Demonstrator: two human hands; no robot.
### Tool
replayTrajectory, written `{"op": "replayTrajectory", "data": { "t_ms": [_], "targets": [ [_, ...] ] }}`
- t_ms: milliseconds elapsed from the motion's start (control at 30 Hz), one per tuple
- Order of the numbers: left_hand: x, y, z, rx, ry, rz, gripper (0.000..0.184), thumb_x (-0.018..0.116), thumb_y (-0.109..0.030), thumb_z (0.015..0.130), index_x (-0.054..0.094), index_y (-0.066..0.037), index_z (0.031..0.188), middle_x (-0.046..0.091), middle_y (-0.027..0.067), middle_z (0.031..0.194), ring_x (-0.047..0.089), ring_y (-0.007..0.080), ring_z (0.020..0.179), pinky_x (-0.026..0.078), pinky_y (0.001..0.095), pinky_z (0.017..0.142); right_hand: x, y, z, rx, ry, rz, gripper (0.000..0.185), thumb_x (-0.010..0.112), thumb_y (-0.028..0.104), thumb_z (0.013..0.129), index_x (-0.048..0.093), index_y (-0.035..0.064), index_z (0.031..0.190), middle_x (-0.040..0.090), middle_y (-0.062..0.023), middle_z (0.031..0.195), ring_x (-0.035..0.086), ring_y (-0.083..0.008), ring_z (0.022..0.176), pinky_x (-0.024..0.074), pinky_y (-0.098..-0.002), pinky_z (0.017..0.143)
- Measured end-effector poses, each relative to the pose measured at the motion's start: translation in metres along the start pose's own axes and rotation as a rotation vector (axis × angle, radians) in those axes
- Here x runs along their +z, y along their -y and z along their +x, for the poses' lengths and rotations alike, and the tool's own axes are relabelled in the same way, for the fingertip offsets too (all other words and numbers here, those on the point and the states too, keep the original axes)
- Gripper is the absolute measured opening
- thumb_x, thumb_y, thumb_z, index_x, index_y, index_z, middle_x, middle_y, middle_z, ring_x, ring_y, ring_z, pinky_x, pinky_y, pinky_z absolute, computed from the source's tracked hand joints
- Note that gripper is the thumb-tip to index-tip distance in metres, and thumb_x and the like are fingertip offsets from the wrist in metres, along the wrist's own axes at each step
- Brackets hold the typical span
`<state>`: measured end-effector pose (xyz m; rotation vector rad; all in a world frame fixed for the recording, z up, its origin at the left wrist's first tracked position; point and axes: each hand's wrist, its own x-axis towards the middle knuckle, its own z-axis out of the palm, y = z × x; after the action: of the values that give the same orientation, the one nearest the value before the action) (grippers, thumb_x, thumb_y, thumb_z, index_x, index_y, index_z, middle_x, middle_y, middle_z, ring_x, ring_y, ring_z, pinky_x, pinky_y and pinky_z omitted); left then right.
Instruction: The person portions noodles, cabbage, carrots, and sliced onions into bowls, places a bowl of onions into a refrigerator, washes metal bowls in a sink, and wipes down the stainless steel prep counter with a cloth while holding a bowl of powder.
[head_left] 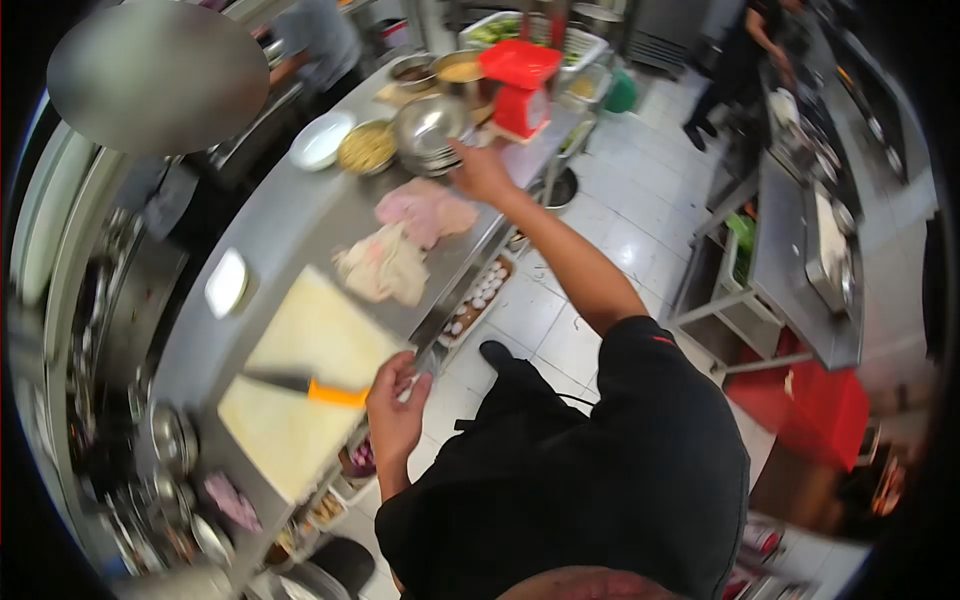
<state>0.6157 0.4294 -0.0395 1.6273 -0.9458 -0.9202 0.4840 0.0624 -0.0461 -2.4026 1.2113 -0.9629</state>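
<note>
My right hand reaches out to the far part of the steel table and grips the rim of a stack of metal bowls. My left hand is near the table's front edge, fingers curled together. A clear, shiny bit shows by its fingertips, too blurred to name. Beside it, a knife with an orange handle lies across pale cutting boards. Raw, pale pink meat and a yellowish piece like poultry skin lie between my hands on the steel.
Past the bowls stands a red scale. A bowl of yellow shreds, a white bowl and a white dish sit on the table. Eggs fill a tray below its edge. Other people stand farther off.
</note>
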Motion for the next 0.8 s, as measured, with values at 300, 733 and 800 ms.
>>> {"op": "replayTrajectory", "data": {
  "t_ms": [300,733,800],
  "targets": [
    [-0.082,0.028,-0.215,-0.171,-0.804,-0.260,0.016,0.067,-0.009,0.086,0.066,-0.003,0.101,0.063,0.0007,0.082,0.056,0.0072,0.075,0.045,0.0220,0.070,0.051,0.145,-0.146,-0.096,0.644,0.508,0.029,0.067,0.015,0.085,0.067,0.0026,0.112,0.062,-0.0067,0.071,0.054,-0.0112,0.060,0.0451,-0.0292,0.057],
    [-0.164,0.093,-0.309,-0.196,-1.606,-0.610,0.012,0.061,-0.013,0.091,0.060,-0.001,0.096,0.062,0.0065,0.092,0.066,0.0186,0.076,0.054,0.0298,0.073,0.121,0.313,-0.159,-0.142,1.071,0.696,0.021,0.063,0.009,0.089,0.069,-0.0012,0.107,0.067,-0.0056,0.082,0.056,-0.0085,0.065,0.0467,-0.0228,0.063],
    [-0.183,0.099,-0.307,-0.173,-1.664,-0.676,0.013,0.061,-0.012,0.090,0.059,-0.001,0.097,0.062,0.0068,0.093,0.066,0.0193,0.076,0.054,0.0302,0.074,0.134,0.328,-0.168,-0.190,1.131,0.736,0.020,0.063,0.008,0.089,0.070,-0.0009,0.106,0.067,-0.0053,0.081,0.056,-0.0084,0.066,0.0468,-0.0229,0.062]
  ]
}}
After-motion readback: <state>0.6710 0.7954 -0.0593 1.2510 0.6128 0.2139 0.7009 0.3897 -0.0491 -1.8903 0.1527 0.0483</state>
